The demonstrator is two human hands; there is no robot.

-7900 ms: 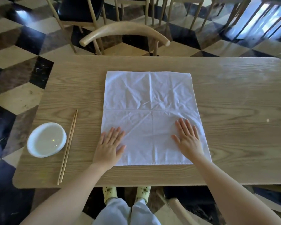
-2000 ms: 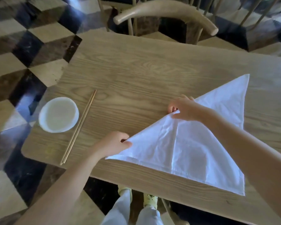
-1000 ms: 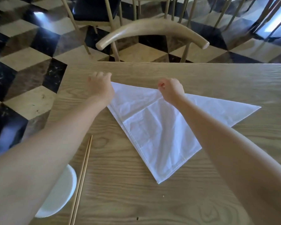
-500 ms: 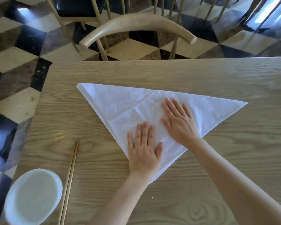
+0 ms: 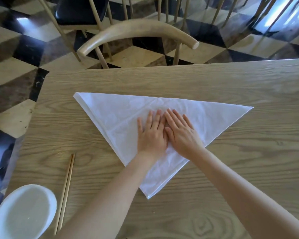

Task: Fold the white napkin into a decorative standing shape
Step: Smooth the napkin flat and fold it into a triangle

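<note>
The white napkin (image 5: 114,116) lies flat on the wooden table (image 5: 231,83), folded into a triangle. Its long folded edge runs across the far side and its point faces me. My left hand (image 5: 151,133) and my right hand (image 5: 181,131) rest palm down side by side on the middle of the triangle, fingers spread and touching each other. Neither hand grips the cloth. My forearms cover part of the near half of the napkin.
A white bowl (image 5: 22,213) sits at the near left corner with a pair of wooden chopsticks (image 5: 66,190) beside it. A wooden chair (image 5: 136,31) stands at the table's far edge. The left table edge drops to a checkered floor (image 5: 10,69).
The open square napkin was folded into a triangle and turned, long edge far. In the last half second both hands slid together to its middle, flat.
</note>
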